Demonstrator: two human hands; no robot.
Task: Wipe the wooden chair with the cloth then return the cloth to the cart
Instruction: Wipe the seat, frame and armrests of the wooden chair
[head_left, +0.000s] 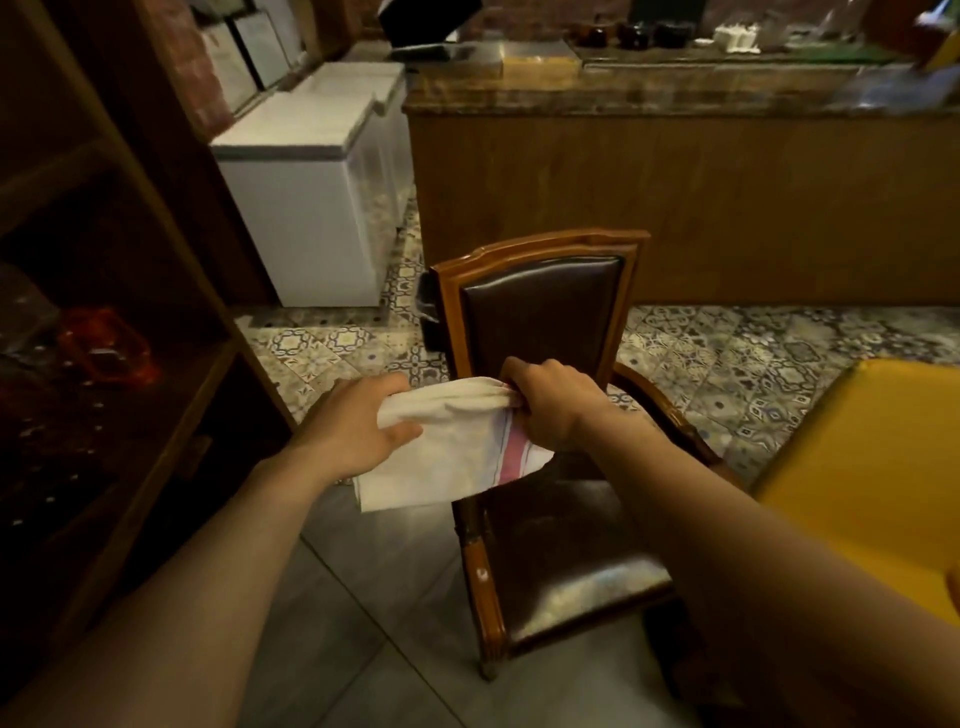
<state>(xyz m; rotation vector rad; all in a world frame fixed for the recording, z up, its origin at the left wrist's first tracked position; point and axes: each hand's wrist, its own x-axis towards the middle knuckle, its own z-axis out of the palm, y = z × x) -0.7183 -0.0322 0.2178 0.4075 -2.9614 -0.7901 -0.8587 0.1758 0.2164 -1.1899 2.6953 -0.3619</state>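
A wooden chair (540, 249) with a dark leather back and seat stands in front of me, its back toward the counter. I hold a white cloth (447, 452) with a pink stripe in the air over the chair's left side, at the level of the lower backrest. My left hand (363, 426) grips the cloth's left end with thumb and fingers. My right hand (550, 405) is closed on the bunched right end. The cloth hangs slack below both hands and hides part of the chair's left frame. No cart can be picked out.
A dark wooden shelf unit (104, 364) stands close on the left with a red glass object inside. White chest freezers (306, 208) sit behind it. A long wooden counter (727, 182) runs across the back. A yellow table surface (872, 467) lies at the right.
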